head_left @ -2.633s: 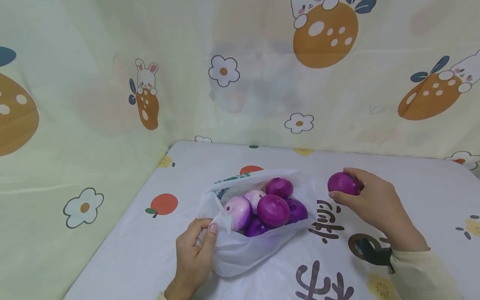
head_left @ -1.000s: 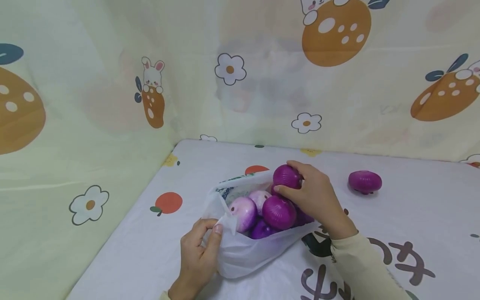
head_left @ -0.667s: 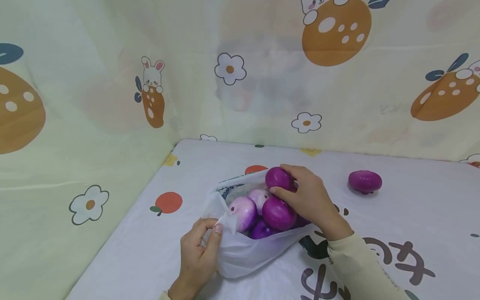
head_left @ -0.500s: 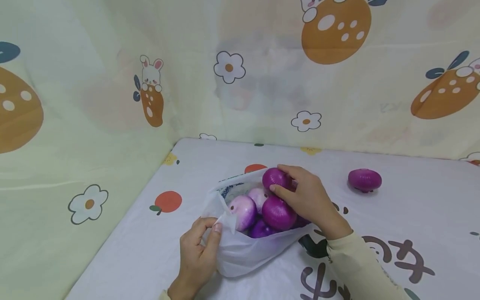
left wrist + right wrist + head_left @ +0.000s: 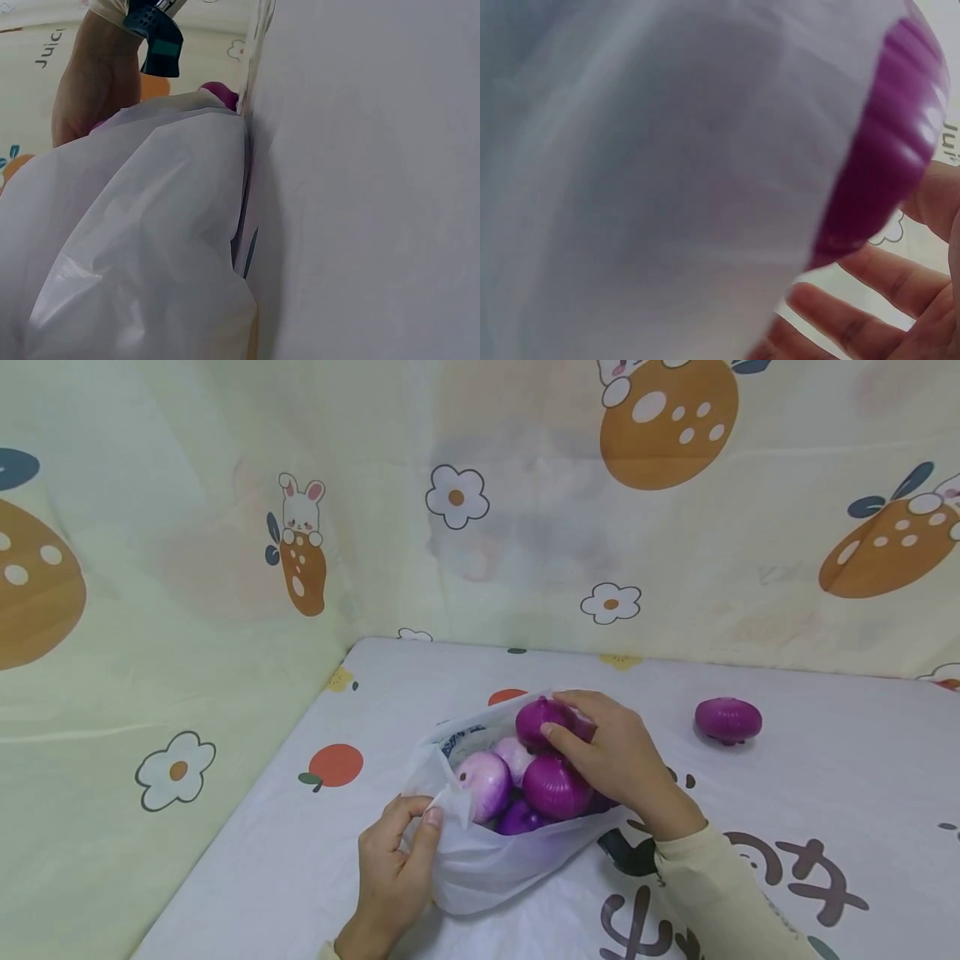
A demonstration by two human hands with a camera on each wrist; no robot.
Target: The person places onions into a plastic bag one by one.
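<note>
Your right hand curled its fingers and thumb around a smooth, glossy, round purple onion at the far rim of the white plastic bag. In the right wrist view that onion showed as a ribbed purple curve against filmy plastic, with your fingertips just below it.

The bag was thin, crinkled and translucent, lying on its side with its mouth gaping upward. Inside it sat more onions: a deep purple one in the middle touching your palm, a paler, whitish-violet one toward the bag's left side, and a dark one low down beneath them.

Your left hand pinched the bag's near left rim between thumb and fingers, holding it open.

Well right of the bag, one flattened purple onion lay alone on the printed white tablecloth.
</note>
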